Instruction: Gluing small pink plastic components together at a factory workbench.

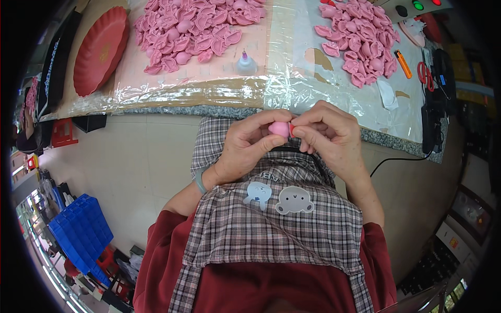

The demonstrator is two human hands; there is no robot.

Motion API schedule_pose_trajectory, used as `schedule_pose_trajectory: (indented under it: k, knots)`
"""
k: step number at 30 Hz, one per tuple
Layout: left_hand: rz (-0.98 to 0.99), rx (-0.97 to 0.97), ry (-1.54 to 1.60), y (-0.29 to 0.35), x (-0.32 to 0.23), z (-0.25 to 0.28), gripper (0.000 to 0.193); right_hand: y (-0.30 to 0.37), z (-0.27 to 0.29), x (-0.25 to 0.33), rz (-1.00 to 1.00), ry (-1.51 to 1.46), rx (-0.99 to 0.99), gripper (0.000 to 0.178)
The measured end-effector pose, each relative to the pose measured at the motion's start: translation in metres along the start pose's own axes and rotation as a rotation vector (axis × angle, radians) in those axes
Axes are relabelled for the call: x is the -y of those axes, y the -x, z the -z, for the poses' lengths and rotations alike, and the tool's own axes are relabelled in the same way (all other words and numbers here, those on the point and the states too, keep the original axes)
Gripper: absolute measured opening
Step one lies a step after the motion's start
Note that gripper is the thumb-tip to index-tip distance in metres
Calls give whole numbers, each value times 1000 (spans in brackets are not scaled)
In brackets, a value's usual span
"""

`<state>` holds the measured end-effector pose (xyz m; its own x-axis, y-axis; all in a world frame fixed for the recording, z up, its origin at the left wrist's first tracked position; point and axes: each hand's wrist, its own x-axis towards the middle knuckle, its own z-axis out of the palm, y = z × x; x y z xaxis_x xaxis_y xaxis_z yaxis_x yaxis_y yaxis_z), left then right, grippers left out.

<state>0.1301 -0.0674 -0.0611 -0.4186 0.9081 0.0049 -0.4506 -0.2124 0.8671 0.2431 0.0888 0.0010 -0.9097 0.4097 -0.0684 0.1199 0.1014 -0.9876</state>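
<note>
My left hand and my right hand meet above my lap, just below the table's front edge. Between their fingertips they pinch one small pink rounded piece with a bit of red at its right side. Both hands grip it, thumbs and forefingers closed around it. On the table above lie two heaps of similar pink shell-like pieces, a big heap at the left and another heap at the right. A small clear bottle with a purple tip stands between them.
The table is covered in clear plastic film. A red fluted plate lies at its left end. An orange lighter, red scissors and a black cable sit at the right. Blue crates stand on the floor lower left.
</note>
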Motion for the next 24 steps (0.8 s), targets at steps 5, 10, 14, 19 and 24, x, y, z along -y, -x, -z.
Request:
schedule_pose_trajectory:
  k: [5,10,14,19,24]
  knots:
    - [9,-2,94,0,1,4,41,3,8,-18,-138,26,29,6]
    - [111,36,274,-3,6,9,34,4,14,-8,-95,-149,-44,5]
    - [40,5,260,-3,9,8,33,1,3,3,19,-194,-35,5]
    - [28,-5,210,-2,7,7,33,-7,-5,2,-27,70,-10,7]
    - [73,80,394,-4,5,8,37,1,10,-10,-189,-67,28,6]
